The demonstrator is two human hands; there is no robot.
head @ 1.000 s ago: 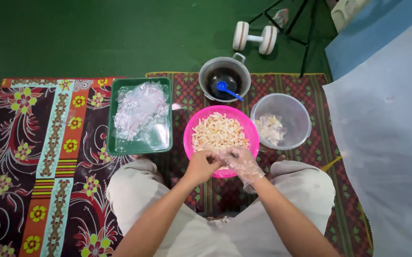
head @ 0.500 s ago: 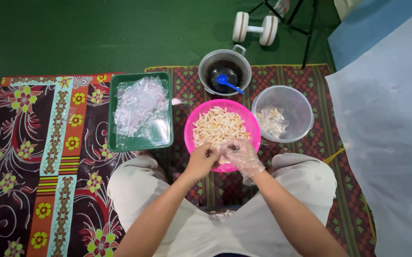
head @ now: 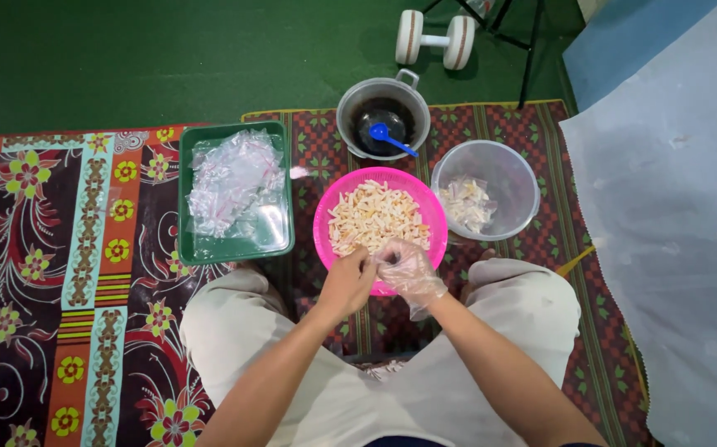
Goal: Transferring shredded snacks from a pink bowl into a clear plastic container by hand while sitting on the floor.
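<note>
Bright, even overhead light, soft shadows, sharp focus, perhaps slight edge distortion.

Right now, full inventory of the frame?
pink bowl: 1, pink, centre, holds pale snack pieces
green tray: 1, green, left of the bowl, holds clear plastic bags
pot: 1, grey metal, behind the bowl, dark liquid inside
blue spoon: 1, blue, in the pot
clear bowl: 1, transparent, right of the pink bowl, holds small wrapped pieces
dumbbell: 1, white, top on green floor
mat: 1, patterned red
left hand: bare, at the bowl's near rim
right hand: clear glove, touching the left hand
</note>
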